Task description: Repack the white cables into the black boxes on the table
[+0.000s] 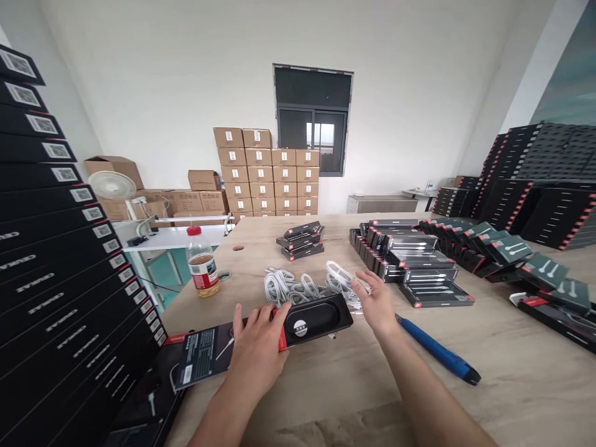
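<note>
My left hand (261, 338) is closed around an open black packaging box (321, 318). The box's dark tray has an oval recess and a round white sticker, and a red band shows beside my fingers. Its printed flap (202, 357) spreads out to the left of my hand. My right hand (375, 301) pinches a coiled white cable (339, 275) just past the box's right end. More coiled white cables (282, 287) lie behind the box, partly hidden by it.
A blue tool (437, 349) lies right of my right arm. Packed boxes (428, 267) stand in rows at the right, with a small stack (302, 241) farther back. A drink bottle (203, 267) stands at the left, near tall black box stacks (51, 279).
</note>
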The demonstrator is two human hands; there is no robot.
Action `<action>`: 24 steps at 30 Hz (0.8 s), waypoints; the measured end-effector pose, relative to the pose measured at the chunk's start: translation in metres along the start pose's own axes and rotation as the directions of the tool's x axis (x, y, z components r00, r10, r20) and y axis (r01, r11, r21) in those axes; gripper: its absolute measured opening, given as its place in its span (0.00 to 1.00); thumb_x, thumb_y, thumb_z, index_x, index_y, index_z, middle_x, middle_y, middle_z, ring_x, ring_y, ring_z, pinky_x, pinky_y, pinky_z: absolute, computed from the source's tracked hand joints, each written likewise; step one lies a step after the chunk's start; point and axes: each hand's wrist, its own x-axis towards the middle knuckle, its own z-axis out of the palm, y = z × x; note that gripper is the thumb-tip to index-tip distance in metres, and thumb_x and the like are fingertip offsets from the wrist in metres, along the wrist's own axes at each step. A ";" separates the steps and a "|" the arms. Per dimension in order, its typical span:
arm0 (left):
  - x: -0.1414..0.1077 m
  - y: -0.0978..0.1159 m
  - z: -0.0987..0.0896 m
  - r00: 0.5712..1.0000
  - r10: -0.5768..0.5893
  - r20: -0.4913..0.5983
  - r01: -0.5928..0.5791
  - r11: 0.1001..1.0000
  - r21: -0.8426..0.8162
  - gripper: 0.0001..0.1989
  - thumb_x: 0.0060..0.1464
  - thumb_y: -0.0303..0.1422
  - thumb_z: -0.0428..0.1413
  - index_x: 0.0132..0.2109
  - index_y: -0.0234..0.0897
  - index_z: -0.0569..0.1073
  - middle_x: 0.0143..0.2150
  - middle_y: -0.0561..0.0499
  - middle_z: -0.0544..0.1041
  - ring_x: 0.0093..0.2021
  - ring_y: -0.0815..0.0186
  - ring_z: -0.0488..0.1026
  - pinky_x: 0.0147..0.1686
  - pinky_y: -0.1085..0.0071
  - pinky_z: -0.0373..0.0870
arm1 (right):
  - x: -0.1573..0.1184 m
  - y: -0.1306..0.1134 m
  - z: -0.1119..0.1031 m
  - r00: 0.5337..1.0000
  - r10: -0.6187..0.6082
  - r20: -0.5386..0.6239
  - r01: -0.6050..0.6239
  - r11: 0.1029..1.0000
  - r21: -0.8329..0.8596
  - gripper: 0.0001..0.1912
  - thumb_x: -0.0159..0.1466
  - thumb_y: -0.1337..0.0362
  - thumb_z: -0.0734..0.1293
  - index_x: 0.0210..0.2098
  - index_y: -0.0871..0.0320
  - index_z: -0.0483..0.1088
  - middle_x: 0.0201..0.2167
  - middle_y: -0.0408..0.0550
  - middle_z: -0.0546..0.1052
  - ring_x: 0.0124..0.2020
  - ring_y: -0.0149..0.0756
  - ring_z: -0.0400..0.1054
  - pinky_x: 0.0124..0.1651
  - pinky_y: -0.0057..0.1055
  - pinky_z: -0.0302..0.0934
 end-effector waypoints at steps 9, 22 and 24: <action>0.002 0.005 -0.009 0.997 0.006 -0.072 -0.012 0.996 -0.090 0.38 0.47 0.26 0.61 0.65 0.46 0.63 0.54 0.46 0.76 0.53 0.51 0.72 0.67 0.40 0.39 | -0.009 -0.003 0.011 0.974 -0.002 0.228 -0.028 0.991 0.131 0.21 0.62 0.49 0.64 0.44 0.58 0.76 0.41 0.54 0.81 0.44 0.48 0.75 0.47 0.46 0.70; 0.005 0.015 -0.020 0.961 0.074 -0.266 -0.149 0.950 -0.274 0.36 0.53 0.32 0.60 0.66 0.46 0.57 0.58 0.44 0.71 0.60 0.52 0.68 0.68 0.44 0.45 | -0.058 -0.063 0.028 0.732 0.017 0.681 -0.383 0.836 0.392 0.19 0.62 0.47 0.70 0.39 0.56 0.76 0.31 0.44 0.75 0.31 0.34 0.69 0.33 0.29 0.65; 0.004 0.014 -0.024 0.960 0.065 -0.271 -0.158 0.928 -0.338 0.34 0.53 0.34 0.60 0.65 0.46 0.58 0.58 0.44 0.70 0.60 0.53 0.68 0.65 0.49 0.56 | -0.059 -0.070 0.024 0.668 -0.006 0.744 -0.474 0.767 0.432 0.19 0.60 0.46 0.71 0.34 0.56 0.76 0.26 0.41 0.72 0.27 0.30 0.64 0.32 0.27 0.61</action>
